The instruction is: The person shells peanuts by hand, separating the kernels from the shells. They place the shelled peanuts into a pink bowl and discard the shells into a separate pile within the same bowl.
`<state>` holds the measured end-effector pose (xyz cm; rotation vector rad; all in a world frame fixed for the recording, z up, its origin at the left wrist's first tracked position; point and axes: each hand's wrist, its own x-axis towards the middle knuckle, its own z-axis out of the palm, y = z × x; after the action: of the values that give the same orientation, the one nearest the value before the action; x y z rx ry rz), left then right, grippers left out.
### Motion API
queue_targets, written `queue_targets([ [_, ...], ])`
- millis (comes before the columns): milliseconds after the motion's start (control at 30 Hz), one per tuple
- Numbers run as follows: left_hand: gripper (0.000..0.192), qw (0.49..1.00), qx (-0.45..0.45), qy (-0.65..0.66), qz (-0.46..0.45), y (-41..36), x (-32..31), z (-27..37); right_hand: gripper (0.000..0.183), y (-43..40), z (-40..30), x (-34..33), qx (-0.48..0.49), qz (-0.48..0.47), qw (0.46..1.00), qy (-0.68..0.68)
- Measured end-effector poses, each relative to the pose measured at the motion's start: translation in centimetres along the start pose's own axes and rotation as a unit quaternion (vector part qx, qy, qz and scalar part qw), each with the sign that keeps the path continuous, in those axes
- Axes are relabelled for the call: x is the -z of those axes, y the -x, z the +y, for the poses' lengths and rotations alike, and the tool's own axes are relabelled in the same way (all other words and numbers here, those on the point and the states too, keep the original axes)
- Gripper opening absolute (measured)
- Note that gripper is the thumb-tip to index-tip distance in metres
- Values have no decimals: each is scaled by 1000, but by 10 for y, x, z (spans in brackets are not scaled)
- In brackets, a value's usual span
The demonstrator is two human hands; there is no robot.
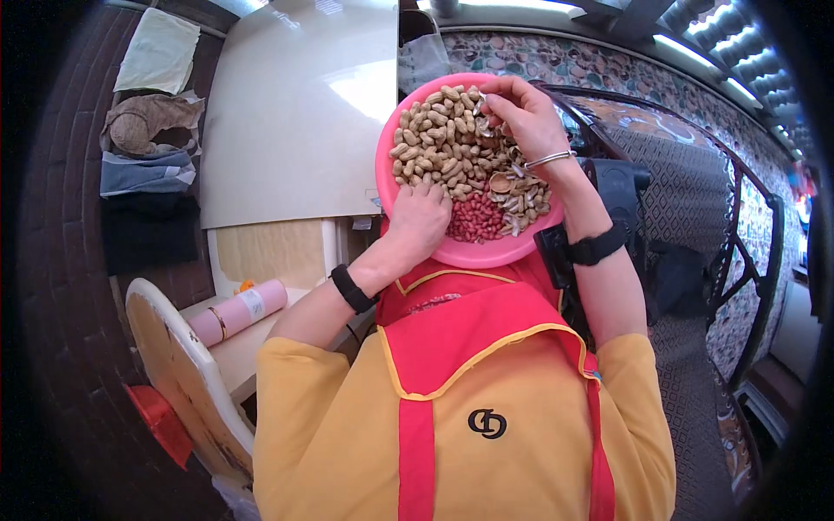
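A pink plastic basin (469, 258) rests on my lap over a red apron (475, 332). Unshelled peanuts (436, 127) fill its far and left parts. Red-skinned peanut kernels (477, 218) lie in a heap near the front. Broken peanut shells (528, 195) are gathered along the right side. My left hand (420, 215) reaches over the left rim, its fingertips down among the unshelled peanuts. My right hand (524, 114) is above the far right rim, thumb and forefinger close together beside pale shell bits; whether it grips one is unclear.
A white tabletop (293, 130) adjoins the basin's left side. Folded cloths (153, 130) lie farther left. A pink cylinder (241, 312) sits on a low surface near a worn round board (176, 365). On the right stands a dark-framed seat with patterned fabric (677, 176).
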<state>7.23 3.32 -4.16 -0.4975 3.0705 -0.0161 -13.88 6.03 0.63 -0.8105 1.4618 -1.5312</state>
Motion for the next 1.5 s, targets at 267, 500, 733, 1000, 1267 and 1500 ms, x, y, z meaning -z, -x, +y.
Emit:
queue_targets([
  [267, 13, 998, 28, 58, 4, -2, 4, -5, 18, 0, 0, 1, 2, -6, 1000, 2],
  [500, 11, 954, 98, 284, -22, -19, 25, -2, 17, -2, 4, 1, 11, -12, 1000, -4],
  [733, 15, 962, -17, 241, -125, -49, 2, 21, 16, -3, 6, 1, 12, -17, 1000, -16],
  [1000, 37, 940, -16, 319, -119, -76, -5, 19, 17, -2, 5, 1, 5, -25, 1000, 1],
  [1267, 35, 903, -4, 422, -79, -69, 8, 12, 17, -2, 4, 2, 12, -8, 1000, -11],
  [1500, 34, 900, -101, 332, -265, -52, 11, 36, 16, 0, 2, 0, 11, -17, 1000, -23],
])
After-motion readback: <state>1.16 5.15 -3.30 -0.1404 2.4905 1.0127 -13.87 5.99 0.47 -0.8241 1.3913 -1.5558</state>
